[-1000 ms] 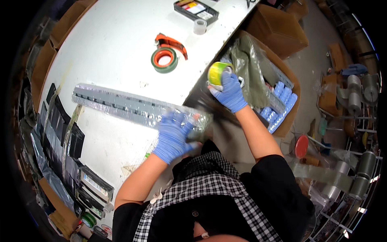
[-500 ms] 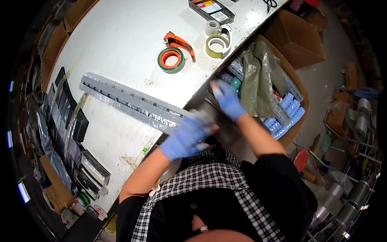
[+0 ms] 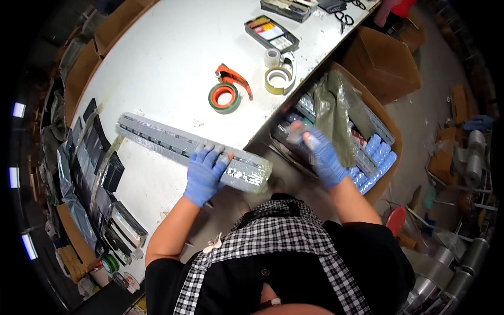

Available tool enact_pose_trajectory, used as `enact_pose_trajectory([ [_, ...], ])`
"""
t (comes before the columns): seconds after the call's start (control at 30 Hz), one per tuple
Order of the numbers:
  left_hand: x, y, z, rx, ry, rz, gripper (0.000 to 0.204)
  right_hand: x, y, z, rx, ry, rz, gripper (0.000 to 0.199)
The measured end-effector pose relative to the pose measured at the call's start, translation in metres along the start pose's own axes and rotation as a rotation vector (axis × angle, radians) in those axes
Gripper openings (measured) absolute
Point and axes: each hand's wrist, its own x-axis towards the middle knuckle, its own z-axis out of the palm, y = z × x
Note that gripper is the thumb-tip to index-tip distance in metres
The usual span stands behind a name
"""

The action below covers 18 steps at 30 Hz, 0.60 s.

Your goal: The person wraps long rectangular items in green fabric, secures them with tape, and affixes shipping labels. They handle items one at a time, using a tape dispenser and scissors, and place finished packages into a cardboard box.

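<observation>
A long, flat grey package (image 3: pixel 163 142) in shiny clear wrap lies slantwise on the white table, its near right end jutting past the table's edge. Across its top rests my left hand (image 3: pixel 205 176) in a blue glove, fingers spread on the wrap; some fingertips are bare. My right hand (image 3: pixel 324 152), gloved likewise, is over the side of an open carton (image 3: pixel 395 113) to the right of the table. Motion smears its fingers, so whether they hold anything is unclear. Inside the carton are a crumpled olive plastic sheet (image 3: pixel 333 113) and several blue wrapped rolls (image 3: pixel 379 163).
On the table (image 3: pixel 157 63) stand an orange tape dispenser (image 3: pixel 224 98), a white tape dispenser (image 3: pixel 280 79), a dark tray (image 3: pixel 271 34) and scissors (image 3: pixel 344 20). Dark flat packages (image 3: pixel 89 163) line the left edge. Another carton (image 3: pixel 383 63) stands beyond. Plastic rolls (image 3: pixel 470 254) are at lower right.
My left hand has gone from the package's near end to spread fingers farther along its top. The package has shifted slightly right. My right hand stays by the carton, its fingers moving; the view has shifted.
</observation>
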Motion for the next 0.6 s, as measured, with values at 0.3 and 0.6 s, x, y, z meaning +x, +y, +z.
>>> enact_pose_trajectory([
  [0.3,0.065,-0.037,-0.255,-0.523,0.511,-0.62,0.044,0.203,0.021,-0.076,-2.076,-0.03,-0.765,0.057],
  [0.6,0.028,-0.292,-0.146,-1.077,0.678,-1.175,0.073,0.072,-0.013,-0.035,-0.579,0.157,-0.17,0.037],
])
